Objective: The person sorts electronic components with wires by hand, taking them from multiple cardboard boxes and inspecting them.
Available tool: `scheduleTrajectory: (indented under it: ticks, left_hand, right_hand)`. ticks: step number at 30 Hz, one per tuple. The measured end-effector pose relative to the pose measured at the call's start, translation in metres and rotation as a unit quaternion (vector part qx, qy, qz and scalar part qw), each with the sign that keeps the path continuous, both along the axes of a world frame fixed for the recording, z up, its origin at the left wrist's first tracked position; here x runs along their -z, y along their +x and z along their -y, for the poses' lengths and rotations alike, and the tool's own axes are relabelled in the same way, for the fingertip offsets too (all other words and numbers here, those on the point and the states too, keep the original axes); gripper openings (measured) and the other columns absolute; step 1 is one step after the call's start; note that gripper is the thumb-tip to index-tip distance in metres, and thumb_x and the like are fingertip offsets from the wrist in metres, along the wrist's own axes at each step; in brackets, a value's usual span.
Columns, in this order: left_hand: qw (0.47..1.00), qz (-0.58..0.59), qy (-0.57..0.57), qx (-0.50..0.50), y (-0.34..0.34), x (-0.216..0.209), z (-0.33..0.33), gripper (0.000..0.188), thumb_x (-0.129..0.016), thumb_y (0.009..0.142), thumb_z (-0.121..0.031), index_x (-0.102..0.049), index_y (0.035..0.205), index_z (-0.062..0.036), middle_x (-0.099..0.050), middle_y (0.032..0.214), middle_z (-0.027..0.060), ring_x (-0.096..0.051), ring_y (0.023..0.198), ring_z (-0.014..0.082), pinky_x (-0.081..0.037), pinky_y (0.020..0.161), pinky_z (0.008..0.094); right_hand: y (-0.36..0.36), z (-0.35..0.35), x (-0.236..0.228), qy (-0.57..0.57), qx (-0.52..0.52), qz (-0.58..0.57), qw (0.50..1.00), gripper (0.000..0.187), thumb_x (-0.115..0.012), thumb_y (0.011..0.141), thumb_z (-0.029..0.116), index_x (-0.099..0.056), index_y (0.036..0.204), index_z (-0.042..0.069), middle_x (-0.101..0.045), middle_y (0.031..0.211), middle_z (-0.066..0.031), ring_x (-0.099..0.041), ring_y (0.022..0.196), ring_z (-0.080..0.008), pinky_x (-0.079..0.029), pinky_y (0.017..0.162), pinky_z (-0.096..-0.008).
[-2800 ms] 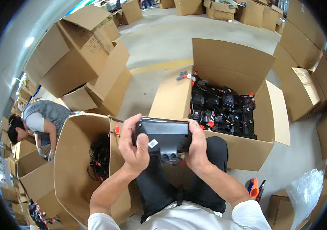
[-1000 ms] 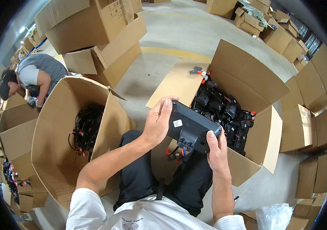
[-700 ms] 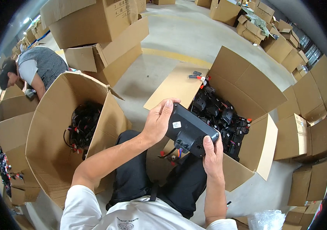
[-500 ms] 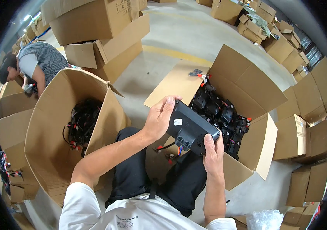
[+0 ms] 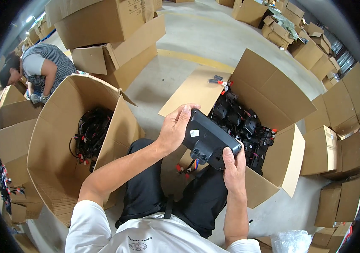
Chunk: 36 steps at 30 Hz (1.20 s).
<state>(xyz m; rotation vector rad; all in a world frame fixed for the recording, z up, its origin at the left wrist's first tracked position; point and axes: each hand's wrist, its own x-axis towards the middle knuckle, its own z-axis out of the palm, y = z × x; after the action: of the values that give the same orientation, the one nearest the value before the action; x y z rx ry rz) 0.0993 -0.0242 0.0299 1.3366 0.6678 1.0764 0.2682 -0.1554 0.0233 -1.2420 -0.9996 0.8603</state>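
Observation:
Between my two hands is a black plastic instrument housing (image 5: pixel 211 134), its back face up, with a small white label and two round cable outlets. My left hand (image 5: pixel 173 130) grips its upper left corner, thumb on top. At the lower right end, my right hand (image 5: pixel 234 170) pinches it, thumb beside a patch of small holes. Blue and other coloured wires run down from the outlets to red and white connectors (image 5: pixel 184 169) above my lap. Just beyond, an open carton (image 5: pixel 273 84) holds several similar black units (image 5: pixel 247 122) with red-tipped leads.
At my left stands a tall open carton (image 5: pixel 49 143) with a heap of black cables (image 5: pixel 93 130) inside. Two small dark pieces lie on a carton flap (image 5: pixel 188 90). A person (image 5: pixel 47 69) bends over boxes at far left. Stacked cartons (image 5: pixel 100 25) stand ahead; clear plastic wrap (image 5: pixel 292 241) lies lower right.
The housing has shifted very slightly left and its hanging wires have swung left. My grip is the same. The person at far left has moved their arms and hands.

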Motion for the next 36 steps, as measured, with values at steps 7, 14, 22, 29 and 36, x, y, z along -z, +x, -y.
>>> scheduleTrajectory:
  ticks: [7,14,22,29,36]
  left_hand:
    - [1.000,0.008,0.019,0.004,0.0011,0.0020,-0.0015,0.043,-0.037,0.108,-0.036,-0.062,0.118,-0.0024,-0.058,0.093,-0.0029,-0.052,0.087,0.0048,-0.044,0.081,0.0204]
    - [1.000,0.003,0.029,-0.004,0.0008,0.0037,-0.0034,0.042,-0.037,0.108,-0.034,-0.063,0.118,-0.0021,-0.058,0.094,-0.0026,-0.051,0.087,0.0050,-0.044,0.081,0.0206]
    - [0.999,0.012,0.039,-0.021,0.0037,0.0036,-0.0031,0.044,-0.040,0.107,-0.037,-0.064,0.114,-0.0018,-0.057,0.089,-0.0028,-0.051,0.083,0.0052,-0.045,0.077,0.0212]
    - [0.999,0.011,0.032,-0.020,0.0031,0.0032,-0.0023,0.044,-0.039,0.108,-0.037,-0.064,0.113,-0.0013,-0.058,0.089,-0.0024,-0.051,0.084,0.0053,-0.045,0.078,0.0216]
    - [1.000,0.005,0.025,-0.010,0.0022,0.0048,-0.0030,0.046,-0.035,0.108,-0.037,-0.064,0.118,-0.0029,-0.058,0.091,-0.0028,-0.052,0.083,0.0045,-0.045,0.077,0.0194]
  right_hand:
    - [0.0010,0.0020,-0.0022,-0.008,-0.007,0.008,1.000,0.050,-0.059,0.099,0.035,-0.042,0.131,-0.001,-0.052,0.101,-0.0032,-0.048,0.087,-0.0088,-0.043,0.076,-0.0229]
    - [0.0002,0.0021,-0.0035,-0.008,-0.005,0.018,1.000,0.053,-0.060,0.099,0.035,-0.041,0.132,-0.001,-0.052,0.101,-0.0035,-0.049,0.087,-0.0090,-0.044,0.075,-0.0230]
    - [0.0004,0.0024,-0.0037,-0.013,-0.003,0.030,0.999,0.056,-0.060,0.098,0.038,-0.039,0.134,-0.001,-0.052,0.102,-0.0040,-0.049,0.088,-0.0095,-0.044,0.076,-0.0231]
    - [0.0003,0.0024,-0.0014,-0.007,-0.005,0.014,1.000,0.056,-0.061,0.098,0.037,-0.039,0.134,0.000,-0.053,0.103,-0.0037,-0.049,0.089,-0.0094,-0.043,0.078,-0.0230]
    - [-0.0004,0.0024,-0.0026,-0.011,-0.005,0.010,1.000,0.057,-0.062,0.098,0.038,-0.040,0.133,-0.001,-0.054,0.103,-0.0040,-0.050,0.089,-0.0095,-0.044,0.079,-0.0232]
